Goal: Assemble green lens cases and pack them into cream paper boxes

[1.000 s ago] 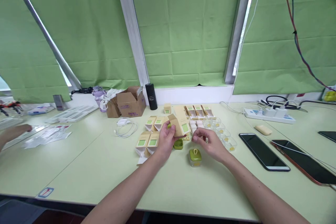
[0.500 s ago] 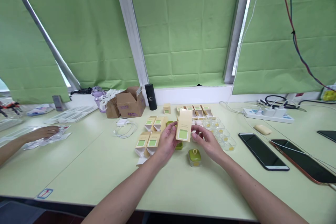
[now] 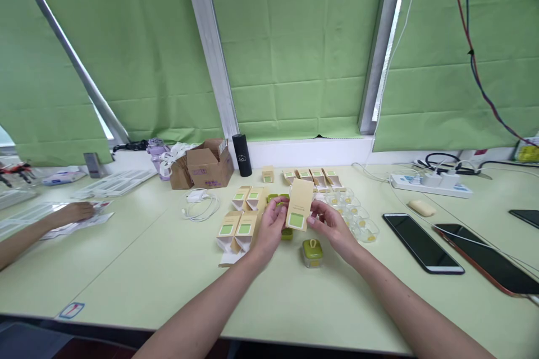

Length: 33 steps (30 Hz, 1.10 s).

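Observation:
Between my two hands, above the table, is a tan cardboard box (image 3: 300,202), tilted, with a green square on its lower face. My left hand (image 3: 272,225) grips its left edge. The fingers of my right hand (image 3: 332,224) are closed at its lower right edge. Below it on the table stands a small clear container with a green lid and loop (image 3: 312,252). Green lids (image 3: 287,234) lie behind the held box, partly hidden. Several matching tan boxes (image 3: 245,224) stand left of my left hand. Clear containers (image 3: 357,216) are grouped beyond my right hand.
More tan boxes (image 3: 319,178) and a single one (image 3: 268,174) stand farther back. A brown carton (image 3: 210,165), black bottle (image 3: 242,155) and charger cable (image 3: 201,202) are left. Phones (image 3: 423,243) and a power strip (image 3: 429,184) lie right. Another person's hand (image 3: 78,211) touches plastic bags at far left.
The held box has shifted slightly right and down and now leans to the right. My hands moved a little with it. The other person's hand shifted slightly.

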Motion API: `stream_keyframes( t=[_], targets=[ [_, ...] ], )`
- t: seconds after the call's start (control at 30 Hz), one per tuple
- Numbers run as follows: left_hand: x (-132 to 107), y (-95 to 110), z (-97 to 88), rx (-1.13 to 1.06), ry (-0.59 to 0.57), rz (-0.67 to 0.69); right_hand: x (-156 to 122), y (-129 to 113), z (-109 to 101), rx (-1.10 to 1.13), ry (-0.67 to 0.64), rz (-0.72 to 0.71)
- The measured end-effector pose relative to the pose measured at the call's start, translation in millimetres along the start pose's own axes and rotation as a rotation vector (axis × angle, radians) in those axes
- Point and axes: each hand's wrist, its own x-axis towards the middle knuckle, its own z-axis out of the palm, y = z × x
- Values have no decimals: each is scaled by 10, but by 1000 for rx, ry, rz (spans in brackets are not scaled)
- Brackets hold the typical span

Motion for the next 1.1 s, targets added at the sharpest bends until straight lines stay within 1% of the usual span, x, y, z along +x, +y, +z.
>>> stream_keyframes(
  t=[0.17, 0.27, 0.33, 0.43, 0.53, 0.8, 0.9, 1.1],
  targets=[
    [-53, 53, -17, 17, -125, 62, 13, -51, -17, 158, 41, 64],
    [-55, 7, -30, 50, -203, 102, 17, -90, -13, 200, 75, 92],
    [-48, -50, -36, 72, -227, 130, 20, -98, -2, 219, 80, 96],
    [-36, -133, -47, 122, -212, 171, 25, -89, 16, 230, 62, 98],
    [-28, -169, -55, 170, -182, 190, 26, -78, 29, 228, 41, 110],
    [-55, -112, -24, 190, -160, 189, 27, -81, 43, 218, 29, 56],
    [-68, -91, -20, 202, -164, 194, 30, -72, 55, 228, 49, 54],
    [-53, -94, -31, 168, -169, 188, 23, -44, 88, 218, 39, 46]
  ],
)
